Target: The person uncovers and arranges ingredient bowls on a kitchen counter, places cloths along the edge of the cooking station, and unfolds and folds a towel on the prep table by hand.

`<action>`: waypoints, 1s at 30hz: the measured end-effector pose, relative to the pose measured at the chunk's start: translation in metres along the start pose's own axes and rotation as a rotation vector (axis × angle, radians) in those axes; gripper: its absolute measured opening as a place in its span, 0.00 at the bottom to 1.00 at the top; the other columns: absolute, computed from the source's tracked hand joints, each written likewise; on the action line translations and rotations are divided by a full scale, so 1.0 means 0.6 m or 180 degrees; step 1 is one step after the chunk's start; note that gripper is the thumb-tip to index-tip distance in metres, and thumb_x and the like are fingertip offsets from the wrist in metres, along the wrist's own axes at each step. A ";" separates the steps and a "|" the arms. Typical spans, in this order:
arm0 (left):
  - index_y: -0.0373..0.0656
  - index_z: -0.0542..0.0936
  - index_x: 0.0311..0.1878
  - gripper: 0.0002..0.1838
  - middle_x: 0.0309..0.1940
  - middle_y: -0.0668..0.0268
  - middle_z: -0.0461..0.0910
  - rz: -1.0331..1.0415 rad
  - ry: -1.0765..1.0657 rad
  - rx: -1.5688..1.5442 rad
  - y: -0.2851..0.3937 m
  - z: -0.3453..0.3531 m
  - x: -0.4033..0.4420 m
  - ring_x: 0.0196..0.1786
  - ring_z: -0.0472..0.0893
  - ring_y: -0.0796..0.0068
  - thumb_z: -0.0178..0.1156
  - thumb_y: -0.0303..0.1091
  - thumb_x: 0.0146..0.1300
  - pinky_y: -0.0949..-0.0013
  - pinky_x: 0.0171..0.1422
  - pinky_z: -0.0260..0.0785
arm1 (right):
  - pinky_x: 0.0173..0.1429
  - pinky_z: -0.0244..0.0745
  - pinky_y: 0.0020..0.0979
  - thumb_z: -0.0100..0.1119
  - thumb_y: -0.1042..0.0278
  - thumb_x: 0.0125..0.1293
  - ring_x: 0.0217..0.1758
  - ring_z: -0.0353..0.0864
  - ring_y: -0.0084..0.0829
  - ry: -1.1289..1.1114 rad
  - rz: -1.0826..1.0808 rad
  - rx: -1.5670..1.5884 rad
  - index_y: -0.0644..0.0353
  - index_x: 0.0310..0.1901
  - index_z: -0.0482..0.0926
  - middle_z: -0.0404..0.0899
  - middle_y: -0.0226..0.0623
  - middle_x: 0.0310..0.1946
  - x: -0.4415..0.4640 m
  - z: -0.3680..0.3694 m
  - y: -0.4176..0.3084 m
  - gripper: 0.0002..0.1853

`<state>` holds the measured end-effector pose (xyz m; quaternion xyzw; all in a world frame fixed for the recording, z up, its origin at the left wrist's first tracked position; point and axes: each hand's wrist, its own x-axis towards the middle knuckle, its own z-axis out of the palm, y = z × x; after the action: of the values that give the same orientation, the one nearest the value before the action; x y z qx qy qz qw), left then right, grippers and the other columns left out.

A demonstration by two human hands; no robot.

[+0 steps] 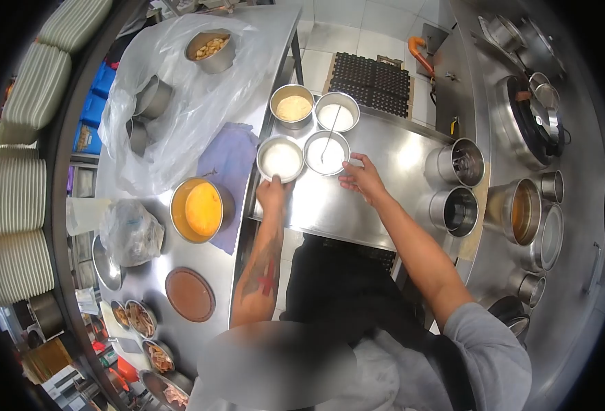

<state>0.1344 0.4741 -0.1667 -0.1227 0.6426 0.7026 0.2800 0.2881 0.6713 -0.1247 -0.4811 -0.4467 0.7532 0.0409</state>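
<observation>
My left hand (271,194) grips the near rim of a round metal bowl (262,168) filled with something white. Just right of it, touching or almost touching, stands a metal pot (347,155) with white contents and a long-handled spoon (327,149) leaning in it. My right hand (364,179) is at that pot's right rim, fingers apart; whether the fingertips touch the rim is unclear. Behind these are another pot with white contents (337,118) and a pot with pale yellow, grainy contents (293,107).
Left, a pot of bright orange-yellow contents (203,209) stands by a purple cloth (232,155). Plastic sheeting (179,123) spreads behind it. A brown round lid (190,294) lies nearer. On the right are metal pots (461,212) and a stove side with more cookware.
</observation>
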 end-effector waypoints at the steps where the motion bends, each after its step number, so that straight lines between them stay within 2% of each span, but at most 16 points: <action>1: 0.31 0.79 0.43 0.09 0.31 0.66 0.75 -0.0055 0.0151 0.0291 0.014 -0.008 -0.057 0.31 0.78 0.74 0.52 0.27 0.69 0.65 0.46 0.86 | 0.51 0.87 0.38 0.63 0.66 0.72 0.51 0.85 0.38 -0.0120 -0.0184 -0.0045 0.60 0.66 0.64 0.78 0.47 0.49 0.007 0.000 0.003 0.27; 6: 0.32 0.80 0.40 0.08 0.29 0.66 0.74 -0.0860 -0.0334 0.0294 -0.031 -0.073 -0.146 0.31 0.78 0.76 0.54 0.27 0.71 0.65 0.48 0.87 | 0.53 0.84 0.43 0.61 0.65 0.74 0.53 0.85 0.39 -0.0295 -0.0433 -0.0157 0.61 0.70 0.63 0.79 0.46 0.52 0.025 0.029 -0.002 0.28; 8: 0.33 0.79 0.38 0.07 0.30 0.66 0.75 -0.0937 -0.0642 0.0491 -0.036 -0.054 -0.148 0.32 0.79 0.76 0.55 0.27 0.71 0.66 0.48 0.87 | 0.58 0.81 0.45 0.60 0.62 0.74 0.54 0.86 0.41 -0.0836 -0.0662 -0.0924 0.62 0.71 0.67 0.81 0.47 0.57 0.024 0.021 -0.007 0.28; 9: 0.34 0.78 0.36 0.08 0.30 0.65 0.75 -0.1011 -0.0949 0.0702 -0.034 -0.040 -0.148 0.32 0.79 0.75 0.56 0.27 0.72 0.66 0.47 0.87 | 0.63 0.78 0.43 0.61 0.57 0.72 0.55 0.86 0.41 -0.0652 -0.1149 -0.1636 0.62 0.68 0.73 0.82 0.46 0.60 0.052 0.007 0.018 0.28; 10: 0.34 0.78 0.36 0.08 0.30 0.65 0.75 -0.1014 -0.0942 0.0689 -0.049 -0.029 -0.140 0.32 0.79 0.75 0.56 0.27 0.72 0.66 0.47 0.87 | 0.63 0.78 0.43 0.61 0.57 0.72 0.55 0.86 0.41 -0.0659 -0.1146 -0.1648 0.62 0.68 0.73 0.82 0.46 0.60 0.028 0.004 0.006 0.28; 12: 0.36 0.76 0.40 0.09 0.37 0.62 0.78 -0.0713 -0.1114 0.0637 -0.072 -0.001 -0.115 0.35 0.83 0.70 0.60 0.32 0.73 0.64 0.46 0.87 | 0.62 0.78 0.40 0.64 0.56 0.69 0.55 0.86 0.41 -0.0231 -0.0915 -0.3280 0.64 0.64 0.77 0.83 0.49 0.58 -0.021 -0.005 -0.016 0.27; 13: 0.36 0.76 0.40 0.09 0.37 0.62 0.78 -0.0720 -0.1114 0.0632 -0.049 0.016 -0.118 0.35 0.83 0.70 0.60 0.32 0.73 0.64 0.46 0.87 | 0.55 0.82 0.38 0.63 0.62 0.70 0.52 0.86 0.38 -0.0517 -0.0661 -0.3607 0.62 0.70 0.71 0.81 0.46 0.58 -0.021 -0.014 -0.021 0.29; 14: 0.36 0.74 0.45 0.12 0.42 0.58 0.78 -0.0796 -0.0871 0.0424 -0.026 0.033 -0.123 0.37 0.85 0.66 0.61 0.37 0.73 0.65 0.47 0.87 | 0.55 0.82 0.38 0.63 0.62 0.70 0.52 0.86 0.38 -0.0513 -0.0651 -0.3614 0.62 0.70 0.71 0.81 0.46 0.58 -0.022 -0.012 -0.017 0.29; 16: 0.39 0.67 0.58 0.25 0.59 0.49 0.75 -0.0937 -0.0460 -0.0008 0.000 0.053 -0.105 0.46 0.86 0.57 0.60 0.50 0.74 0.64 0.48 0.85 | 0.50 0.86 0.33 0.63 0.69 0.69 0.49 0.87 0.36 -0.0017 -0.0527 -0.1063 0.67 0.70 0.67 0.79 0.49 0.54 -0.020 -0.004 -0.001 0.30; 17: 0.38 0.67 0.59 0.25 0.60 0.48 0.74 -0.0809 -0.0373 -0.0218 0.009 0.056 -0.087 0.48 0.86 0.56 0.58 0.49 0.75 0.63 0.49 0.84 | 0.48 0.88 0.29 0.61 0.74 0.68 0.49 0.87 0.35 -0.0062 -0.0630 -0.0819 0.70 0.70 0.64 0.77 0.50 0.53 -0.010 0.001 -0.002 0.31; 22: 0.36 0.66 0.63 0.23 0.60 0.47 0.74 -0.0249 -0.0301 -0.0353 0.025 0.050 -0.024 0.53 0.84 0.55 0.54 0.44 0.77 0.60 0.49 0.81 | 0.50 0.87 0.34 0.61 0.70 0.70 0.49 0.86 0.37 -0.0176 -0.0394 -0.0355 0.69 0.71 0.64 0.76 0.51 0.56 0.013 0.001 -0.006 0.31; 24: 0.34 0.64 0.68 0.26 0.57 0.47 0.77 -0.0690 -0.0591 -0.0536 0.035 0.030 -0.046 0.48 0.86 0.56 0.54 0.43 0.77 0.65 0.46 0.80 | 0.46 0.86 0.34 0.62 0.67 0.70 0.47 0.86 0.35 0.0021 -0.0321 -0.0339 0.68 0.71 0.65 0.78 0.48 0.55 -0.003 -0.010 -0.011 0.31; 26: 0.37 0.71 0.64 0.20 0.57 0.50 0.80 -0.0829 -0.1337 -0.0021 0.123 0.017 -0.134 0.51 0.85 0.60 0.55 0.39 0.77 0.66 0.45 0.78 | 0.42 0.83 0.30 0.62 0.64 0.70 0.45 0.86 0.32 0.0277 -0.0411 -0.0457 0.66 0.70 0.67 0.81 0.44 0.53 -0.010 -0.027 -0.014 0.30; 28: 0.37 0.79 0.56 0.15 0.55 0.56 0.84 0.0474 -0.1985 0.1252 0.256 0.002 -0.220 0.46 0.86 0.68 0.57 0.38 0.76 0.69 0.44 0.77 | 0.41 0.79 0.28 0.62 0.64 0.71 0.42 0.84 0.28 0.0463 -0.0601 -0.0518 0.63 0.67 0.70 0.82 0.40 0.50 0.000 -0.064 -0.008 0.26; 29: 0.37 0.84 0.49 0.13 0.51 0.60 0.86 0.1114 -0.1719 0.1321 0.298 -0.015 -0.211 0.43 0.86 0.73 0.58 0.37 0.75 0.71 0.44 0.76 | 0.40 0.78 0.27 0.61 0.65 0.72 0.40 0.82 0.26 0.0557 -0.0697 -0.0569 0.62 0.65 0.73 0.83 0.38 0.48 -0.006 -0.065 -0.023 0.23; 30: 0.36 0.84 0.50 0.14 0.51 0.60 0.86 0.1493 -0.1439 0.1443 0.339 -0.036 -0.174 0.43 0.86 0.73 0.58 0.38 0.75 0.71 0.44 0.76 | 0.40 0.78 0.27 0.61 0.65 0.72 0.40 0.82 0.26 0.0515 -0.0731 -0.0586 0.62 0.65 0.73 0.83 0.38 0.48 -0.006 -0.049 -0.043 0.23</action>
<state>0.1033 0.4251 0.0558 0.2501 0.7141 0.5971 0.2664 0.3032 0.7037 -0.1077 -0.4876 -0.5611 0.6583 0.1184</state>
